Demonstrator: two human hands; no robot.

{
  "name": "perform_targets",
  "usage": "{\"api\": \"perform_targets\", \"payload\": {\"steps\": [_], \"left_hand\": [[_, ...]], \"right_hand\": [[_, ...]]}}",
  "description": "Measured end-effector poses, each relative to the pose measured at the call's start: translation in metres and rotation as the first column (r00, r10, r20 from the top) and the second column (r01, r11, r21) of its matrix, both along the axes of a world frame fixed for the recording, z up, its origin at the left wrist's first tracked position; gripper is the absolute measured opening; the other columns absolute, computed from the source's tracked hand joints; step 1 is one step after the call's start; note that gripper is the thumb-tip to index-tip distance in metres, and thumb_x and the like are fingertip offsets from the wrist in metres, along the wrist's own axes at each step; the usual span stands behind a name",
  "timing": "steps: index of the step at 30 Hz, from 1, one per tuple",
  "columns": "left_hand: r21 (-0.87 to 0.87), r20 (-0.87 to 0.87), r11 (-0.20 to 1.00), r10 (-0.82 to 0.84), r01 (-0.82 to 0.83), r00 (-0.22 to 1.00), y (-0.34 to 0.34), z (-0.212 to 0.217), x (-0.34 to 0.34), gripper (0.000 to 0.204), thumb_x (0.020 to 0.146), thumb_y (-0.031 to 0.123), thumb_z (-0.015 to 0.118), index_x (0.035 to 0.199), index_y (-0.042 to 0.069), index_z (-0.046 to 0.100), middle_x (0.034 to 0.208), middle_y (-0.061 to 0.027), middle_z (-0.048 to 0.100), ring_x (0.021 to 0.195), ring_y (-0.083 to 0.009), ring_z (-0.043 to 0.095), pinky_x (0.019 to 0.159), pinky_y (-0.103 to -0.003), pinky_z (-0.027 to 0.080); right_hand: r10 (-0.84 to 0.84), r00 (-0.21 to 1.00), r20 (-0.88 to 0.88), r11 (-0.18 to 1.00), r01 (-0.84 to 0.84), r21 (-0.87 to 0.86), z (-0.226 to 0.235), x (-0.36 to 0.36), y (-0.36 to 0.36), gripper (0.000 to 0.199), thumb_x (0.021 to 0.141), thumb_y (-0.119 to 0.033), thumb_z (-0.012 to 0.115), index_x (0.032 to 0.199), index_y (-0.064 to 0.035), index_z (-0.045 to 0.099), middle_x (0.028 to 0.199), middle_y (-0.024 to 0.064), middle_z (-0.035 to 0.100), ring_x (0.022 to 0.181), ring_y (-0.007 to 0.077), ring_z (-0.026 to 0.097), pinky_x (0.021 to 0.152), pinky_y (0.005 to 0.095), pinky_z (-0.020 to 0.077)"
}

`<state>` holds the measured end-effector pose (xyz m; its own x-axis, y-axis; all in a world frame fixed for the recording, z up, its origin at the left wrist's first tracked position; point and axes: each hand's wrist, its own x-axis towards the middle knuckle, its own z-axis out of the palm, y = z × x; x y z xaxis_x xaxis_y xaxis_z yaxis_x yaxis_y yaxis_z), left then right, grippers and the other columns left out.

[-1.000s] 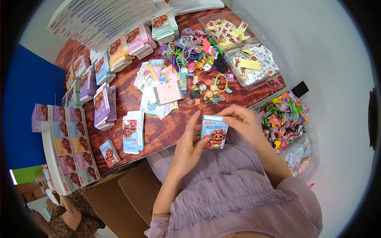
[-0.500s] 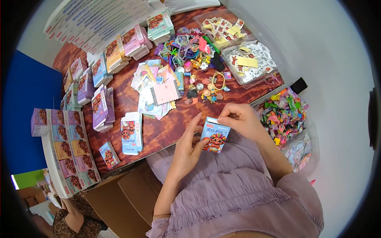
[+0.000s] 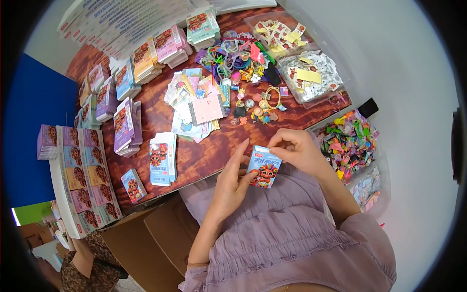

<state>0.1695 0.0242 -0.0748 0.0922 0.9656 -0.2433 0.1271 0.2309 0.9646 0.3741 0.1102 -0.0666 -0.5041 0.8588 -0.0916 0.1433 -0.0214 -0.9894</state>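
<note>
A small blue cardboard box (image 3: 265, 170) with a colourful cartoon figure on its front stands slightly tilted above my lap, just off the table's near edge. My left hand (image 3: 232, 179) grips it from the left side, thumb across the front. At its top right corner, the thumb and fingers of my right hand (image 3: 295, 152) pinch the top flap, which looks nearly closed. Flat blue box blanks (image 3: 163, 158) lie on the table to the left, and another small blue box (image 3: 134, 186) is beside them near the edge.
Stacks of coloured box blanks, such as a purple stack (image 3: 127, 127), line the left and back. A display tray (image 3: 80, 221) holds boxes. Mixed trinkets (image 3: 238, 57) and paper cards (image 3: 206, 109) cover the middle. Clear bins (image 3: 311, 75) hold small packets. A person's arm (image 3: 83, 255) shows lower left.
The top flap of the box has been pressed down further by my right hand. My left hand keeps its hold. The view has shifted slightly.
</note>
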Motion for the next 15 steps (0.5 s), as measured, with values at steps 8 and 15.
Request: {"api": "perform_targets", "payload": {"steps": [8, 15], "left_hand": [[0.056, -0.092, 0.997, -0.04, 0.045, 0.995, -0.004, -0.002, -0.012, 0.075, 0.092, -0.009, 0.058, 0.156, 0.013, 0.025, 0.115, -0.0113, 0.059, 0.093, -0.0162, 0.068, 0.073, -0.028, 0.056], [0.173, -0.166, 0.983, -0.036, 0.065, 0.986, -0.028, 0.001, -0.042, 0.049, 0.091, -0.005, 0.058, 0.138, 0.008, 0.05, 0.122, -0.0104, 0.057, 0.105, -0.0222, 0.061, 0.085, -0.033, 0.053]], "right_hand": [[0.088, 0.996, -0.003, 0.994, -0.088, 0.061, 0.004, -0.005, -0.006, 0.012, 0.09, -0.001, 0.064, 0.1, 0.0015, 0.07, 0.098, 0.0063, 0.067, 0.077, 0.0085, 0.062, 0.061, 0.0219, 0.0469], [0.052, 0.997, 0.05, 0.975, -0.061, 0.215, 0.0, -0.042, -0.043, 0.02, 0.086, 0.006, 0.063, 0.104, 0.0027, 0.07, 0.109, 0.0121, 0.065, 0.099, 0.0172, 0.063, 0.08, 0.0271, 0.0505]]}}
